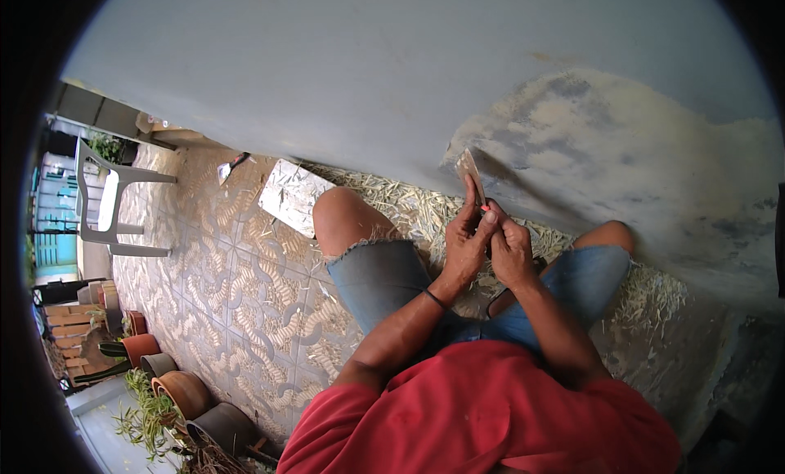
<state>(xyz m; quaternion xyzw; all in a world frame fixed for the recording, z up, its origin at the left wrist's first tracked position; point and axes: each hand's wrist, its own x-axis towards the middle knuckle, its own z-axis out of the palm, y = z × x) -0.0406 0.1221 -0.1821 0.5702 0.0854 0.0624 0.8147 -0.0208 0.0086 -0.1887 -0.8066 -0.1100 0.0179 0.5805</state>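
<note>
A putty knife [469, 163] with a thin blade and a bit of red on its handle is held upright in front of my chest, close to the grey wall [327, 73]. My right hand [513, 249] is closed round its handle. Against it, my left hand [464, 247] also grips the knife, one finger stretched along the blade and the thumb by the handle. Much of the handle is hidden by the fingers. Beyond the blade, the wall bears a large rough patch [605, 122] of whitish filler with grey blotches.
Dry straw-like bits [409, 198] lie along the wall's foot. A pale speckled board [290, 194] rests by my left knee. Farther left, a second putty knife [232, 168] lies on the patterned tile floor [245, 286]. A plastic chair [114, 188] and several plant pots [184, 392] stand at left.
</note>
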